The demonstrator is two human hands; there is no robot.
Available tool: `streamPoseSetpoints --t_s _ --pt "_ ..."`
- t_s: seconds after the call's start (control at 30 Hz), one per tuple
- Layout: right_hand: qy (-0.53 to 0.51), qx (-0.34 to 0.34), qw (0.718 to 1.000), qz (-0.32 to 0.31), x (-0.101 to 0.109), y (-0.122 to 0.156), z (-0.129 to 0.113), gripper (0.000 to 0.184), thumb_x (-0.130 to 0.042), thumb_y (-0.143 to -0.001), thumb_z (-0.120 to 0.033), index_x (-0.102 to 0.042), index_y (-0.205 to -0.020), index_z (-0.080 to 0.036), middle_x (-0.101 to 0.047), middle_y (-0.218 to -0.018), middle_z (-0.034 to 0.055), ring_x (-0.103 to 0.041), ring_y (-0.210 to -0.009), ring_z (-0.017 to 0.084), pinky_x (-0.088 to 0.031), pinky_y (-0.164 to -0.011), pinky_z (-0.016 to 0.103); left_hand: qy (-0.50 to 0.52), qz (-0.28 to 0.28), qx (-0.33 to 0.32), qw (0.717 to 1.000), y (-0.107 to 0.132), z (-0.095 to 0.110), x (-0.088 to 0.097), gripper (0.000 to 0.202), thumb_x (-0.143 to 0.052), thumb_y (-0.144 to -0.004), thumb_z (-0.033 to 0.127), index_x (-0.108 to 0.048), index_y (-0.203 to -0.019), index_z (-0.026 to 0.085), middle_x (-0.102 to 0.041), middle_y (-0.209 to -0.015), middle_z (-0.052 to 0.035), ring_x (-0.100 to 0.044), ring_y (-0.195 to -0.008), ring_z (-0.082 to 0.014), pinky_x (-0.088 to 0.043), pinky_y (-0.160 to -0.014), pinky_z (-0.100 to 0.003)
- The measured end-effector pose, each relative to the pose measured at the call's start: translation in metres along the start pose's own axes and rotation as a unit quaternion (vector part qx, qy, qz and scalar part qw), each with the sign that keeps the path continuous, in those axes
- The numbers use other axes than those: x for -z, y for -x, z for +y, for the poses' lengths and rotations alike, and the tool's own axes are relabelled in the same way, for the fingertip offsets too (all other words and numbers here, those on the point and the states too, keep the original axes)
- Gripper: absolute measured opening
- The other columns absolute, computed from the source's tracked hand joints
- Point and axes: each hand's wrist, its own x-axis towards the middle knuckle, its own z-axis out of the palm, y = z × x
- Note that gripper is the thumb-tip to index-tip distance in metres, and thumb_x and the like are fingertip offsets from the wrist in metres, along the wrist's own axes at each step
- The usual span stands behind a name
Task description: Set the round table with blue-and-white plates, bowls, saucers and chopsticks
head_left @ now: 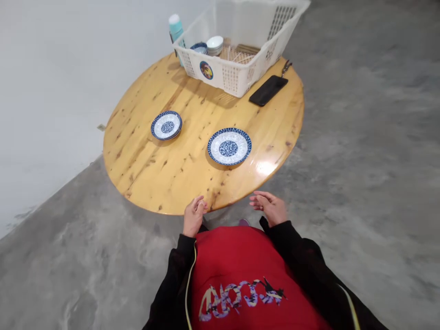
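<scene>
My left hand [195, 214] is at the near edge of the round wooden table [147, 183], fingers loosely apart and holding nothing. My right hand [270, 207] hovers just off the same edge, further right, its fingers also apart with nothing between them. Nearest to both hands lies a blue-and-white patterned plate [229, 146], right of the table's middle. To its left sits a small stack of smaller blue-and-white dishes [167, 125]. Neither hand touches the dishes.
A white plastic basket [237, 75] stands at the back, holding white bowls [215, 45], a blue-rimmed dish [199, 47] and brown sticks. Beside it are a black phone [268, 90], keys [286, 68] and a teal bottle [176, 28]. A wall rises on the left.
</scene>
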Motion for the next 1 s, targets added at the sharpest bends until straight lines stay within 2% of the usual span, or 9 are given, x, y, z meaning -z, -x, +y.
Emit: streamPoseSetpoints --t_s 0.13,0.23,0.33,0.43,0.57,0.83,1.0 --pt "-0.048 0.003 0.999 0.021 -0.057 -0.013 0.001 0.042 -0.080 -0.063 -0.047 -0.067 -0.088 -0.017 -0.074 -0.074 0.0091 -0.071 -0.059 0.020 -0.057 -0.051 0.029 -0.006 0.036 0.004 0.999 -0.012 -0.008 0.069 0.048 -0.066 -0.082 0.050 -0.068 -0.111 0.012 -0.073 -0.089 -0.0081 -0.072 -0.082 -0.0187 -0.057 -0.066 -0.026" --pt "-0.058 0.026 0.997 0.050 -0.088 -0.026 0.004 0.036 -0.078 -0.065 -0.046 -0.064 -0.085 -0.019 -0.073 -0.072 0.0065 -0.070 -0.057 0.020 -0.058 -0.050 0.031 -0.007 0.046 0.004 0.999 -0.022 -0.015 0.112 0.051 -0.067 -0.081 0.052 -0.068 -0.111 0.011 -0.072 -0.087 -0.0077 -0.071 -0.081 -0.0185 -0.057 -0.065 -0.026" --pt "-0.065 0.051 0.994 0.077 -0.108 -0.035 0.007 0.031 -0.075 -0.070 -0.045 -0.062 -0.084 -0.020 -0.072 -0.071 0.0054 -0.071 -0.057 0.021 -0.060 -0.051 0.033 -0.005 0.028 0.008 1.000 -0.031 -0.022 0.142 0.054 -0.069 -0.078 0.055 -0.069 -0.109 0.011 -0.071 -0.085 -0.0072 -0.071 -0.078 -0.0185 -0.057 -0.064 -0.026" --pt "-0.089 0.038 0.990 0.106 -0.123 -0.038 0.005 0.028 -0.076 -0.072 -0.041 -0.061 -0.083 -0.019 -0.071 -0.070 0.0058 -0.070 -0.057 0.020 -0.061 -0.053 0.034 -0.009 -0.003 0.020 1.000 -0.040 -0.028 0.160 0.056 -0.071 -0.075 0.058 -0.070 -0.107 0.012 -0.072 -0.083 -0.0067 -0.072 -0.077 -0.0188 -0.057 -0.065 -0.027" --pt "-0.108 0.018 0.985 0.133 -0.138 -0.043 -0.005 0.022 -0.076 -0.077 -0.034 -0.060 -0.078 -0.019 -0.070 -0.067 0.0055 -0.068 -0.054 0.019 -0.060 -0.049 0.032 -0.015 -0.042 0.039 0.998 -0.053 -0.028 0.165 0.058 -0.074 -0.072 0.059 -0.070 -0.106 0.012 -0.072 -0.082 -0.0067 -0.071 -0.075 -0.0188 -0.057 -0.063 -0.027" --pt "-0.136 0.002 0.983 0.123 -0.155 -0.072 -0.026 0.018 -0.068 -0.088 -0.022 -0.058 -0.074 -0.016 -0.070 -0.065 0.0067 -0.066 -0.052 0.013 -0.058 -0.050 0.022 -0.029 -0.063 0.038 0.997 -0.067 -0.009 0.139 0.064 -0.071 -0.075 0.063 -0.069 -0.111 0.011 -0.072 -0.088 -0.0095 -0.071 -0.080 -0.0179 -0.054 -0.064 -0.025" --pt "-0.161 -0.007 0.979 0.126 -0.164 -0.083 -0.032 0.018 -0.069 -0.088 -0.020 -0.055 -0.077 -0.017 -0.068 -0.061 0.0051 -0.067 -0.051 0.014 -0.058 -0.048 0.021 -0.043 -0.064 0.036 0.996 -0.079 0.001 0.134 0.063 -0.072 -0.076 0.061 -0.068 -0.112 0.010 -0.072 -0.087 -0.0097 -0.071 -0.079 -0.0175 -0.055 -0.066 -0.026"
